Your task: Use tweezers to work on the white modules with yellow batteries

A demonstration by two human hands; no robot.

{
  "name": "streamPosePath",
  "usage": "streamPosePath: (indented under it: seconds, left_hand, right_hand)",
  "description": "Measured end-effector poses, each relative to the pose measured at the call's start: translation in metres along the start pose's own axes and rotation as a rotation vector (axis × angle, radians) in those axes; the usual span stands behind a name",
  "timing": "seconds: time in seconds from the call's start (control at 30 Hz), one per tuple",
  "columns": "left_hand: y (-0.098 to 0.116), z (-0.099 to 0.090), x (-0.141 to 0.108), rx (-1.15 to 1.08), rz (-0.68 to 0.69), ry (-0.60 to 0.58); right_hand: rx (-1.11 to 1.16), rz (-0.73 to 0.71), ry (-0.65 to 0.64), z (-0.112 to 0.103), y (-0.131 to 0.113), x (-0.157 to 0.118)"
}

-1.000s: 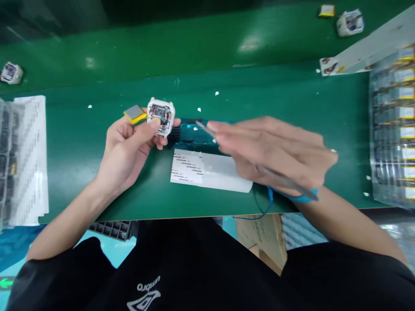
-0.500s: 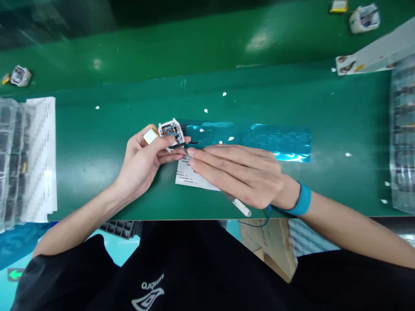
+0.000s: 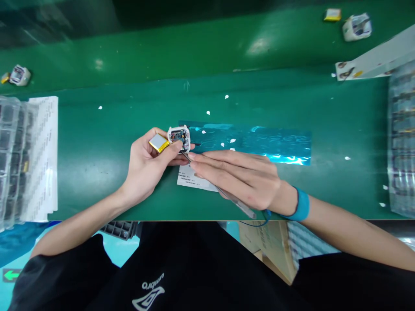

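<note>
Two hands meet near the middle of the green table [image 3: 97, 142]. Your left hand [image 3: 147, 166] is curled around a small white case [image 3: 179, 136] with its circuit board showing, thumb pressed on its near edge; a flat battery [image 3: 158, 142] with a yellow rim sticks out just at 9 o'clock from the case, over your fingers. Your right hand [image 3: 241, 175] lies flat with fingers stretched toward 9 o'clock, pinching thin metal tweezers [image 3: 227, 194]. The tweezer tips touch the case at its 5 o'clock corner, and the other end points back toward your wrist, which wears a blue strap [image 3: 303, 204].

Under your right fingers lies a white printed sheet [image 3: 189, 177]. A shiny blue strip [image 3: 275, 142] runs from the case toward 3 o'clock. Clear trays [image 3: 13, 160] sit at the 9 o'clock edge, more clear trays at 3 o'clock. Two more white cases rest far away at 10 and 1 o'clock.
</note>
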State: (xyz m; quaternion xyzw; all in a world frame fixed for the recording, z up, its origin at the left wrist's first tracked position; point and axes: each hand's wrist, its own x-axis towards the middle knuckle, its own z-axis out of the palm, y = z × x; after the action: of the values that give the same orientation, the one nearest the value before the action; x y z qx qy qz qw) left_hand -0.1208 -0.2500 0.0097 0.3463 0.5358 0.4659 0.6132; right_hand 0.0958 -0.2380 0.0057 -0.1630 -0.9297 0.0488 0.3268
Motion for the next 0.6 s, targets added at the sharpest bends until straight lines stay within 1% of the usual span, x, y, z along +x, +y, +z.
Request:
streamPosePath:
  seconds: [0.13, 0.23, 0.33, 0.43, 0.53, 0.57, 0.6]
  left_hand:
    - [-0.001, 0.0, 0.0, 0.015, 0.021, 0.014]
    - [0.0, -0.002, 0.002, 0.025, 0.012, 0.023]
    - [-0.001, -0.004, 0.002, 0.029, 0.01, 0.028]
    - [-0.001, -0.002, 0.001, 0.042, 0.019, -0.011]
    - [0.003, -0.005, 0.006, 0.164, 0.033, -0.105]
    - [0.006, -0.01, 0.012, 0.233, 0.077, -0.109]
    - [0.012, -0.019, 0.022, 0.313, 0.15, -0.08]
  right_hand:
    - [0.046, 0.076, 0.04, 0.003, -0.001, -0.001]
    - [0.059, 0.105, 0.077, 0.005, -0.001, -0.002]
    - [0.048, 0.122, 0.066, 0.007, 0.0, -0.003]
    - [0.032, 0.122, 0.089, 0.005, 0.003, -0.003]
    - [0.038, 0.101, 0.131, 0.003, 0.007, -0.003]
    - [0.038, 0.089, 0.149, 0.002, 0.009, -0.002]
    - [0.026, 0.072, 0.183, 0.003, 0.011, -0.002]
